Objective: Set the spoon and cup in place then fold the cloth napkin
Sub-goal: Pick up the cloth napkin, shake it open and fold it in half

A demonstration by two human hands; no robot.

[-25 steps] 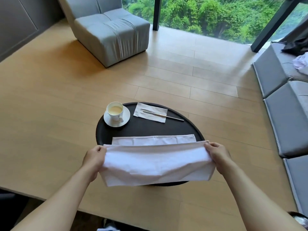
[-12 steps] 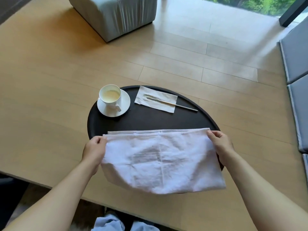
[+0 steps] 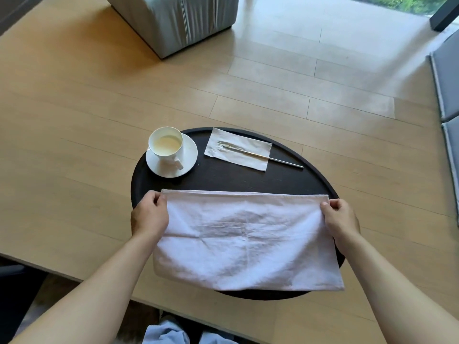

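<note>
A white cloth napkin point(image 3: 246, 239) lies folded in half on the near part of a round black tray table point(image 3: 223, 180), its near edge hanging over the rim. My left hand point(image 3: 149, 214) pinches its far left corner and my right hand point(image 3: 339, 217) pinches its far right corner. At the back left a white cup point(image 3: 167, 146) with pale liquid stands on a white saucer point(image 3: 188, 160). To its right a thin metal utensil point(image 3: 268, 157) rests on a small paper napkin point(image 3: 253, 160), its handle pointing right.
The tray table stands on a light wooden floor point(image 3: 74, 120). A grey upholstered seat point(image 3: 178, 21) is at the back, and grey cushions point(image 3: 447, 95) line the right edge. My knees in blue fabric point(image 3: 169, 333) show at the bottom.
Both hands carried the napkin's near edge over to the far edge and laid it flat, so the cloth is now doubled. The camera has tilted down and closer.
</note>
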